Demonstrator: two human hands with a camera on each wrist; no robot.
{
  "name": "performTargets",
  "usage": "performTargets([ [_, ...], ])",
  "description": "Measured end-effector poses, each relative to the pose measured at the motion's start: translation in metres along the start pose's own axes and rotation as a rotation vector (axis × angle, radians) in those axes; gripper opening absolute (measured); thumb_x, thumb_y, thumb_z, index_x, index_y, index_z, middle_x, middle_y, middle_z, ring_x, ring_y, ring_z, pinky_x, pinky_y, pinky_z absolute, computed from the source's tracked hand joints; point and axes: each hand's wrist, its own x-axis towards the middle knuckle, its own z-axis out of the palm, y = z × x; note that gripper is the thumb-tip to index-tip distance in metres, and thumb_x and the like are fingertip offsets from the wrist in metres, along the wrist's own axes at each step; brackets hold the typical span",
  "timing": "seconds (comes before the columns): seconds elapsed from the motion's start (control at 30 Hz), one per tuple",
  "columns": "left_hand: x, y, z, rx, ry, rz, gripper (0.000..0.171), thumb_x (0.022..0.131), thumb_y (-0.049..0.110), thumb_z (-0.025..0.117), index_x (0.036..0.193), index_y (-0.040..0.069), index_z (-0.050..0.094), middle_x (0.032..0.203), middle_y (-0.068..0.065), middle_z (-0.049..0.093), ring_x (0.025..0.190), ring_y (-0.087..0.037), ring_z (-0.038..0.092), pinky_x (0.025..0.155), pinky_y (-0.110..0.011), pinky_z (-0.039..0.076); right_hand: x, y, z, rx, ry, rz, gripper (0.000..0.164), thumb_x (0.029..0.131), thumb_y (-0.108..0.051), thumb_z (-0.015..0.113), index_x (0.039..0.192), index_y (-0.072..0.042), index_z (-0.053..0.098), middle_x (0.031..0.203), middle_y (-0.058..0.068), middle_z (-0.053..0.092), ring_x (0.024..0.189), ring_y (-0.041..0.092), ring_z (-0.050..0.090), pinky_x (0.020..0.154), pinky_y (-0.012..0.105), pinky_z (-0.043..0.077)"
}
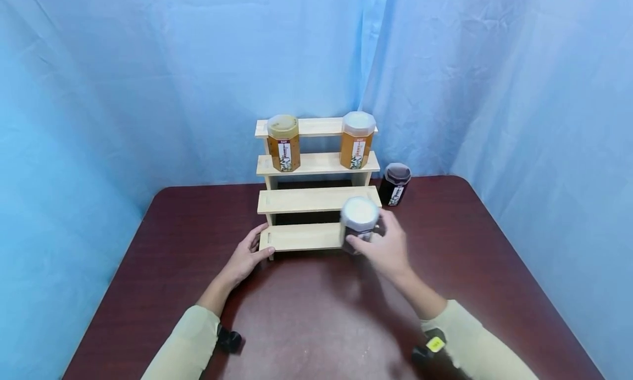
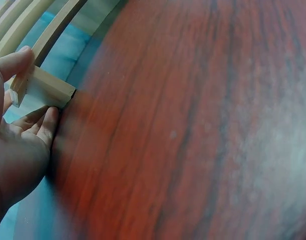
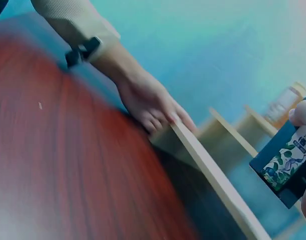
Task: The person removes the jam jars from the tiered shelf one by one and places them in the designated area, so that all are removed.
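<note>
A light-blue fabric curtain (image 1: 198,83) fills the upper frame behind one dark-red wooden table (image 1: 316,314). At the centre stands one pale wooden shelf with four steps (image 1: 318,200). Two hands reach in from below: the left hand (image 1: 245,257) grips the lowest step's left end, thumb on top; the right hand (image 1: 390,248) pinches a dark octagonal jar with a white lid (image 1: 359,215) at the lowest step's right end, blocking the view of that end. Of four jars, two are amber: one with a yellowish lid (image 1: 284,152), left, one with a whitish lid (image 1: 355,146), right, both on the second step from the top. One dark purplish jar (image 1: 395,185) is on the table, just right of the shelf.
</note>
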Motion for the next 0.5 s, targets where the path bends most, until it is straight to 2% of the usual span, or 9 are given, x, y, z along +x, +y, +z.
performTargets([
  [0.1, 0.001, 0.0, -0.001, -0.003, 0.003, 0.002, 0.071, 0.096, 0.007, 0.069, 0.158, 0.01, 0.032, 0.154, -0.022, 0.04, 0.14, -0.033, 0.038, 0.113, -0.049, 0.03, 0.006, 0.01, -0.032, -0.064, 0.037, 0.0, 0.078, 0.071, -0.018, 0.093, 0.139, -0.004, 0.055, 0.121, 0.012, 0.063, 0.105, 0.028, 0.062, 0.089, 0.043, 0.053],
  [0.33, 0.0, 0.001, -0.002, -0.003, -0.004, -0.006, 0.072, 0.096, 0.008, 0.069, 0.158, 0.009, 0.031, 0.155, -0.022, 0.039, 0.142, -0.033, 0.037, 0.114, -0.05, 0.029, 0.031, 0.043, -0.088, -0.131, 0.102, 0.073, 0.08, 0.078, -0.025, 0.089, 0.145, -0.006, 0.049, 0.126, 0.014, 0.061, 0.11, 0.026, 0.061, 0.083, 0.017, 0.05],
  [0.43, -0.001, 0.002, -0.001, -0.007, -0.01, -0.009, 0.073, 0.097, 0.009, 0.069, 0.158, 0.01, 0.031, 0.156, -0.022, 0.038, 0.142, -0.033, 0.036, 0.114, -0.05, 0.028, 0.045, 0.057, -0.107, -0.153, 0.105, 0.113, 0.083, 0.081, -0.03, 0.087, 0.149, -0.008, 0.045, 0.131, 0.015, 0.059, 0.115, 0.027, 0.06, 0.086, 0.018, 0.048],
  [0.5, 0.0, 0.002, 0.0, -0.01, -0.011, -0.011, 0.073, 0.097, 0.009, 0.069, 0.158, 0.009, 0.03, 0.156, -0.023, 0.037, 0.143, -0.034, 0.035, 0.115, -0.051, 0.027, 0.054, 0.068, -0.119, -0.166, 0.085, 0.14, 0.086, 0.082, -0.034, 0.086, 0.152, -0.01, 0.042, 0.136, 0.016, 0.056, 0.12, 0.029, 0.058, 0.09, 0.022, 0.049],
])
